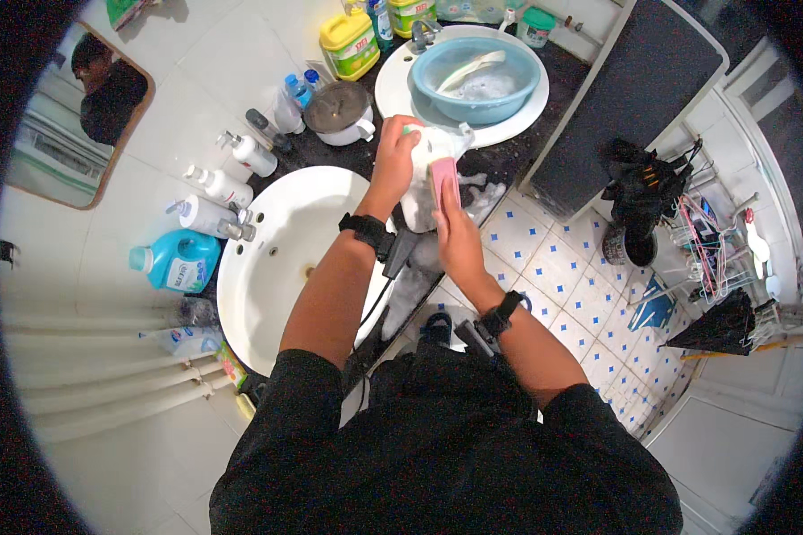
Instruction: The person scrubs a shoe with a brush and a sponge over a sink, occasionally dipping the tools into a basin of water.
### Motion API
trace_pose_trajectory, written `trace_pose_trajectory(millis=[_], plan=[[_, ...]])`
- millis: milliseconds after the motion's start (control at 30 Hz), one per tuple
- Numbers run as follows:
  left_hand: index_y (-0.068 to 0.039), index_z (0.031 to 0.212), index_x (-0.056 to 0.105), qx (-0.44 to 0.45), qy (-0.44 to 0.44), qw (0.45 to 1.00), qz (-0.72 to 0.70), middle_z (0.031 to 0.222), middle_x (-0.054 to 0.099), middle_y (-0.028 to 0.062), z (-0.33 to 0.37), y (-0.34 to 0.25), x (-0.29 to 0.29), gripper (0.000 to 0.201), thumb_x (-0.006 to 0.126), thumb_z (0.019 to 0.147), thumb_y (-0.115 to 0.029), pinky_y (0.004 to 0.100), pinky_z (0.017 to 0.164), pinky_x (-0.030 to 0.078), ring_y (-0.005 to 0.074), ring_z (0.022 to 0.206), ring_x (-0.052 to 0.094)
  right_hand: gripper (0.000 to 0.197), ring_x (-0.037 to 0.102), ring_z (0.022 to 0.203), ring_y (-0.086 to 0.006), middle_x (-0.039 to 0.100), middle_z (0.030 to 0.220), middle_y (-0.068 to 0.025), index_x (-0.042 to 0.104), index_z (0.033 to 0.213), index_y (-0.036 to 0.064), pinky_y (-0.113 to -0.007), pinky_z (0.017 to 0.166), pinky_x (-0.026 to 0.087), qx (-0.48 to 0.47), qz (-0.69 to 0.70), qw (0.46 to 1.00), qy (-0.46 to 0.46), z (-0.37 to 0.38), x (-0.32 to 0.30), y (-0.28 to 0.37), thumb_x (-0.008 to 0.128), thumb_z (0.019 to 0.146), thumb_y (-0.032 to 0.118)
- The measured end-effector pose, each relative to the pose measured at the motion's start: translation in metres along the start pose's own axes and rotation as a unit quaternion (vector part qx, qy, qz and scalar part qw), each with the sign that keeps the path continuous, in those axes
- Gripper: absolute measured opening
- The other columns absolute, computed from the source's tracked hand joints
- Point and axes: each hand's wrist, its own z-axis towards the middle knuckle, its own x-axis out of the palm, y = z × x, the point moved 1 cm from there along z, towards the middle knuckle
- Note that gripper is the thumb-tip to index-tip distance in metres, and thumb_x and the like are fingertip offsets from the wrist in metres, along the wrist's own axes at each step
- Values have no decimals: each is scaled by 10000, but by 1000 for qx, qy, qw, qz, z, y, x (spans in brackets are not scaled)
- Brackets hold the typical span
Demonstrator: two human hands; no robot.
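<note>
Over the dark counter between the two washbasins, my left hand (396, 160) is closed on the upper left side of a white soapy thing (422, 168). It may be a shoe, but foam and my hands hide its shape. In my right hand (458, 234) is a pink brush (444, 180), long and block-shaped, pressed against the white thing's right side. The brush's underside is hidden. White suds (484, 194) lie on the counter beside it. Just beyond, a blue plastic basin (428, 100) sits in the far washbasin (393, 89), holding foamy water and a pale, long thing (473, 69).
The near washbasin (268, 196) lies at my left. Along the wall stand pump bottles (252, 153), a teal detergent jug (186, 259), a lidded pot (337, 111) and a yellow jug (351, 46). To the right are a dark panel (629, 89), hangers (709, 250) and a black umbrella (718, 325).
</note>
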Motion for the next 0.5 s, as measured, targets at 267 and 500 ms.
trace_pose_trajectory(millis=[267,500], plan=[[7,972,539,25,0,1000,9,1007,492,157,-1,-4,5,184,463,870,-126,332,896,365,279,988,489,560,564,944,-467,545,1084,-317,256,1450,159,-421,738,480,16,47,999,0,41,-32,42,461,930,114],[18,980,539,36,-16,999,-9,980,507,161,0,1,10,213,400,886,-113,342,872,378,278,949,504,558,573,959,-460,523,1177,-302,237,1457,174,-446,783,479,-20,26,999,29,36,-41,30,451,942,145]])
